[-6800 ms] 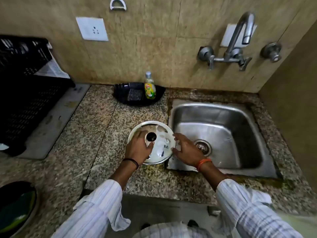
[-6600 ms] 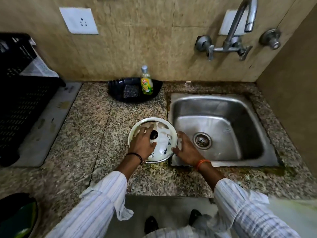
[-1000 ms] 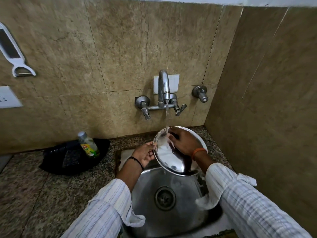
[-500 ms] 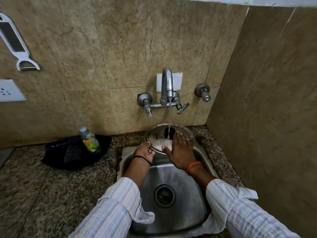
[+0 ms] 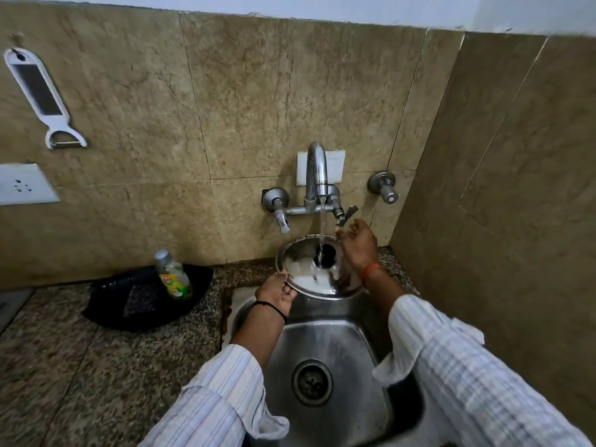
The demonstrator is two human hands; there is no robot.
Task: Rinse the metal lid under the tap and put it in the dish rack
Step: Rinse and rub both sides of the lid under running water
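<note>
The right hand (image 5: 356,241) is now lifting off the metal lid (image 5: 317,269), fingers loosely spread and empty, nearing the tap (image 5: 317,175) lever, so rinsing is probably ending. The left hand (image 5: 275,293) is pinching the lid's near-left rim, under the tap, over the sink (image 5: 325,356); the side wall is crowding the tap's right, leaving leftward room.
</note>
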